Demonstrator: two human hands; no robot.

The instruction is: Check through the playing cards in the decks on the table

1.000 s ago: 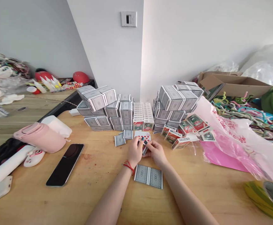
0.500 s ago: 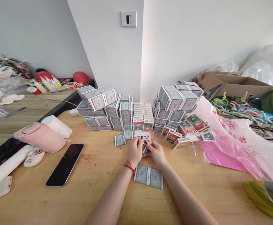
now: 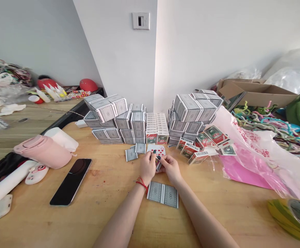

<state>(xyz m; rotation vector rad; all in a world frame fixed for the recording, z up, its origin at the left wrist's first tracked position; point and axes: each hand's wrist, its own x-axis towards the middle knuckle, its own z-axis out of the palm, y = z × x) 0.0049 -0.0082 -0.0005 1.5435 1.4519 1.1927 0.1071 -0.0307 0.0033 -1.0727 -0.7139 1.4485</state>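
My left hand (image 3: 148, 166) and my right hand (image 3: 170, 168) meet at the middle of the table, both closed on some playing cards (image 3: 159, 164) held between them. Fingers cover most of these cards. Just beyond my fingertips lie face-up diamond cards (image 3: 156, 148). Left of those, a few grey-backed cards (image 3: 131, 154) rest face down. Between my forearms are two face-down groups of cards (image 3: 162, 194), side by side. Behind my hands stand two columns of boxed card decks (image 3: 157, 125), flanked by a left stack (image 3: 108, 119) and a right stack (image 3: 193, 113) of grey-patterned blocks.
Loose card boxes (image 3: 191, 150) lie beside a pink plastic bag (image 3: 243, 155) on the right. Yellow tape (image 3: 281, 217) sits at the near right corner. A black phone (image 3: 71, 182) and a pink tumbler (image 3: 44, 151) are on the left. A cardboard box (image 3: 258, 94) stands behind.
Hardly anything differs. My hands stay closed on the cards in the same spot, and the whole view has shifted very slightly.
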